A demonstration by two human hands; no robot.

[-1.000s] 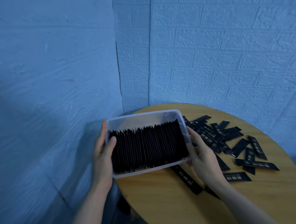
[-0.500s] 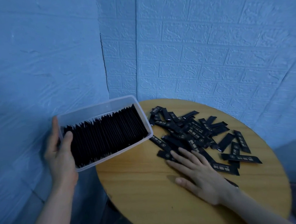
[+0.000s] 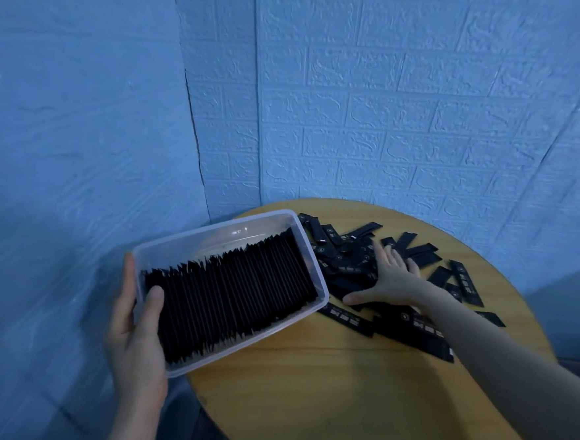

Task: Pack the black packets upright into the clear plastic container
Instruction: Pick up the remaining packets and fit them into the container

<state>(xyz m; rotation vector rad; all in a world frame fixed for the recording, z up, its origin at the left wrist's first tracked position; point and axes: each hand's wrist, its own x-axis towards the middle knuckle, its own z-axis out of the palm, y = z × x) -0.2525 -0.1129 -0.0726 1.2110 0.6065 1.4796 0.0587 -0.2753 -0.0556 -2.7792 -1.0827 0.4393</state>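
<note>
Packets (image 3: 228, 293) upright in container (image 3: 214, 230) | left hand (image 3: 135, 337) grips its end | right hand (image 3: 388, 278) spread on loose pile, fingertips hidden

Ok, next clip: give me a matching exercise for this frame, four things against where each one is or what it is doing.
Things:
1. left hand
2. right hand
3. clear plastic container
4. round wooden table

States:
A. lies under the scattered packets
B. reaches into the loose black packets
C. grips the container's end, thumb inside
D. tilted, partly past the table edge, filled with a row of upright packets

Pairs: 1-C, 2-B, 3-D, 4-A
</note>
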